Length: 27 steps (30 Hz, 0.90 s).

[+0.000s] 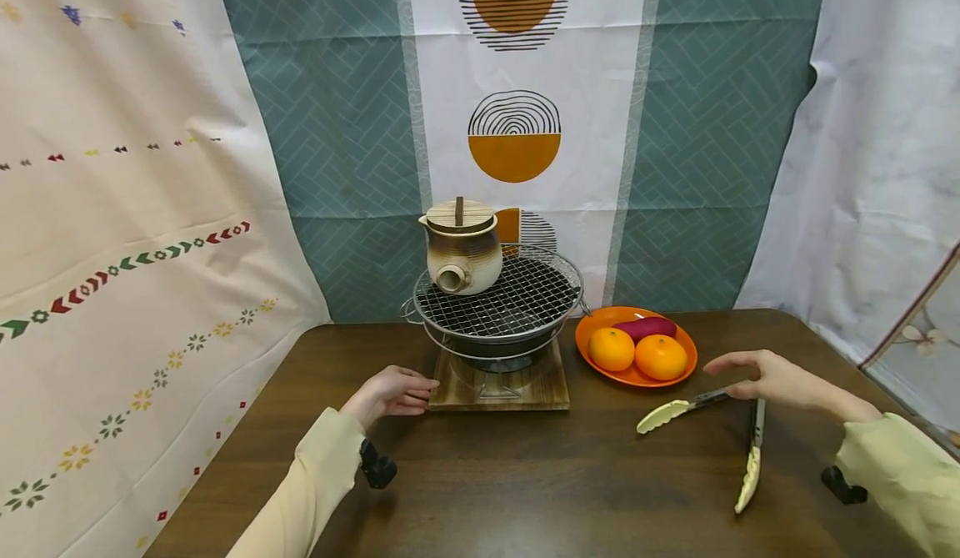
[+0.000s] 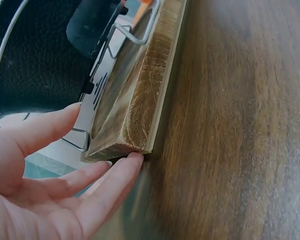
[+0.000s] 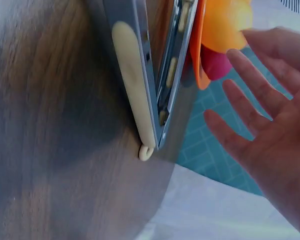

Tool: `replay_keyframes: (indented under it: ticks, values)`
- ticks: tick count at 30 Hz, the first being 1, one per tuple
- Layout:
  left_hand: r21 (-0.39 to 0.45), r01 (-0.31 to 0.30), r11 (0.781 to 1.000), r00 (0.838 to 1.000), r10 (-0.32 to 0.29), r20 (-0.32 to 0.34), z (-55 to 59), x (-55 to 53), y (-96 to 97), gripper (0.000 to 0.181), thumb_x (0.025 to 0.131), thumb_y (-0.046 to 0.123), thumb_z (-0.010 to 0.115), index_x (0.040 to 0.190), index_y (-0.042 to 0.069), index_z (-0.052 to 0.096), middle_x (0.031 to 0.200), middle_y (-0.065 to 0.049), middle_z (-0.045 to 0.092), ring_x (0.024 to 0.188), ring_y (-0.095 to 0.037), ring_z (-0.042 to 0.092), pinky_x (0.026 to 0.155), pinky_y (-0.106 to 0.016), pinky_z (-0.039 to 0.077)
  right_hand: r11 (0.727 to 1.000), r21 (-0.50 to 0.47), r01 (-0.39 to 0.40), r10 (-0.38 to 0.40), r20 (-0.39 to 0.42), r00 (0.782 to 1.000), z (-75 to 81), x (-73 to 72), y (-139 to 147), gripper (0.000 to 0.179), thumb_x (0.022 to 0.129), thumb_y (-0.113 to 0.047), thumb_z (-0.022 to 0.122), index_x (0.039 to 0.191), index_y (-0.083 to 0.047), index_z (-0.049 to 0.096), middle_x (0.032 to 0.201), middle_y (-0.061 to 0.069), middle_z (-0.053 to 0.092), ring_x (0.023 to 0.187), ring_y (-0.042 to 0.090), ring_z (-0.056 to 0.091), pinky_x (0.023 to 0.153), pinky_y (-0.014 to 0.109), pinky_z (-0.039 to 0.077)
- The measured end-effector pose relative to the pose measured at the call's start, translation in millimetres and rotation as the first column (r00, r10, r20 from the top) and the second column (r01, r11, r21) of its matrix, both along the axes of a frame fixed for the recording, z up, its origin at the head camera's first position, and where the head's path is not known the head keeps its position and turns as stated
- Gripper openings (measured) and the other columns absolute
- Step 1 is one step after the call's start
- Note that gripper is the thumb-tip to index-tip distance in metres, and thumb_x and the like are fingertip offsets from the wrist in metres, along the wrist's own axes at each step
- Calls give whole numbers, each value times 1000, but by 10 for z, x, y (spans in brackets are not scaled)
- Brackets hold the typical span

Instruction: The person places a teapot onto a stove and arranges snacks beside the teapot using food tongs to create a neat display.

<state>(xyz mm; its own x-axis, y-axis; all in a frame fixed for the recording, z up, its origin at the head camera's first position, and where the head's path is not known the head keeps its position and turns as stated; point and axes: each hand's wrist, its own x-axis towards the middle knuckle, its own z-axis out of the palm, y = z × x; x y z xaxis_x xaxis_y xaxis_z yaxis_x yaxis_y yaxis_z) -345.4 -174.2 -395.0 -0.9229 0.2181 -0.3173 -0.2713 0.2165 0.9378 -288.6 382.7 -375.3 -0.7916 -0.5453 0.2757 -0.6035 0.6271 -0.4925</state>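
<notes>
At nine o'clock of the wooden board point(image 1: 457, 389) I'm catching the left hand point(image 1: 390, 392) now, its fingers point(image 2: 110, 187) touching the wood right by the corner at eight; the thumb is standing well away from them, so the spread is wide and nothing is being gripped! The board itself is lying on the brown tabletop point(image 1: 540, 483), bearing the round grill point(image 1: 517, 348). Up on the mesh point(image 1: 525, 295), at ten o'clock, the brown-and-cream pot point(image 1: 480, 258) is sitting upright, wearing its wooden lid point(image 1: 442, 215) and pointing its stub handle point(image 1: 463, 278) towards seven.

Swinging across to three o'clock, I'm picking up the right hand point(image 1: 783, 384), hovering over the hinge end of the tongs point(image 1: 750, 468)! Its fingers are standing wide apart, loosely bent, holding nothing, and from the right wrist I'm seeing them clear of the metal. The tongs are lying on the tabletop, splayed in a V, one pale yellow tip point(image 1: 663, 414) pointing to eight o'clock, the other to six.

Between board and right hand, around two o'clock, I'm finding the orange plate point(image 1: 632, 376): two orange fruits point(image 1: 661, 358) are sitting side by side in front, and a purple root-shaped piece point(image 1: 648, 328) is lying behind them. Pale yellow sleeves point(image 1: 318, 462) are covering both forearms, and a small black device point(image 1: 377, 465) is hanging under each wrist
</notes>
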Motion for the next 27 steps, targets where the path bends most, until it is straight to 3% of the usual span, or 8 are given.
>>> replay_keyframes:
  ticks: [3,6,7,11,16,19,23,27]
  values:
    - [2,-22,1000,1000,22,4,-9,-19,14,41,85,10,63,113,-13,46,98,-23,57,83,-29,60,75,-42,51,997,-14,-80,80,73,994,20,-24,88,37,76,3,66,112,1,58,110,-2,58,101,5,49,75,19,43]
    - [11,-29,1000,1000,29,9,-12,-35,17,40,85,8,63,113,-13,46,99,-22,57,85,-30,59,76,-43,50,987,-34,-156,159,137,978,28,-40,148,49,71,8,66,118,-1,55,115,-10,54,98,2,46,64,18,43]
    - [18,-33,999,999,32,14,-15,-39,17,39,85,8,63,114,-13,46,99,-22,57,86,-31,59,76,-43,50,983,-38,-181,185,156,970,27,-42,162,55,69,9,66,120,-3,54,117,-11,52,89,0,47,58,18,43]
    - [38,-37,999,999,36,30,-20,-40,17,37,86,5,61,114,-14,47,100,-21,57,90,-32,57,78,-44,49,967,-18,-255,254,184,950,18,-29,190,73,59,12,68,126,-10,51,123,-6,50,90,-2,43,50,18,39]
    - [50,-42,998,999,40,36,-37,-35,22,36,85,4,62,114,-14,48,102,-21,56,91,-32,57,77,-43,50,968,5,-249,240,252,938,12,26,197,80,55,13,65,129,-12,48,126,0,47,99,3,42,55,19,42]
    - [57,-50,997,998,48,39,-49,-30,35,36,84,3,62,113,-14,48,103,-21,55,89,-31,57,77,-43,50,970,39,-238,221,255,941,-8,50,205,84,53,12,67,131,-13,46,128,2,44,104,2,38,63,20,42]
    - [63,-66,996,997,64,39,-59,-18,59,36,83,0,62,113,-15,48,101,-21,54,85,-29,58,76,-43,50,968,108,-225,201,191,961,-70,61,233,91,50,7,72,133,-12,41,131,1,40,114,-3,28,79,18,37]
    - [64,-67,996,997,65,33,-62,-20,78,36,83,-2,62,112,-16,46,94,-18,55,79,-26,58,76,-44,50,967,160,-199,180,125,976,-141,47,263,95,45,7,74,133,-6,40,130,4,40,115,-3,28,83,15,34]
